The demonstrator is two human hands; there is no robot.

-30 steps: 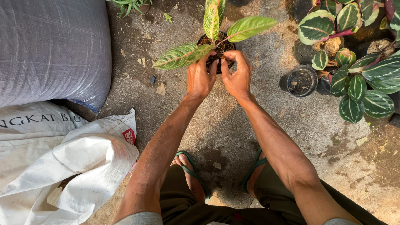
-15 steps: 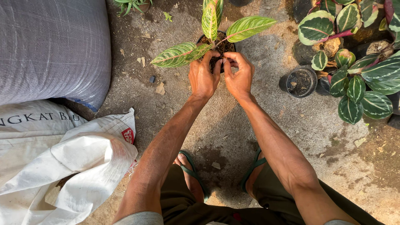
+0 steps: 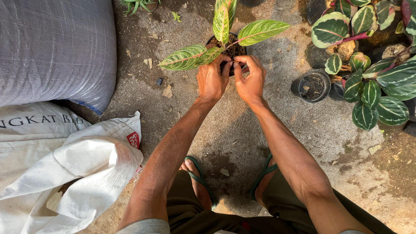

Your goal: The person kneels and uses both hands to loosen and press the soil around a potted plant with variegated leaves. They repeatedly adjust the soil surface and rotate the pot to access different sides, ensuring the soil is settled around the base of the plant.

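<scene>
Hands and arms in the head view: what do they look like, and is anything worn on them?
Both the left hand and the right hand are bare: no gloves, rings, watch or wristband visible. Both forearms are bare and lean, uncovered to above the elbow. A short grey sleeve edge shows at the bottom on the left arm. No markings or tattoos can be made out.

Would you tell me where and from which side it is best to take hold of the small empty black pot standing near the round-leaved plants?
Probably by the rim of the empty black pot, reaching down from above on its near-left side. It stands upright with its mouth open, and bare ground lies on that side, while the round-leaved plants crowd its right and far sides.
</scene>
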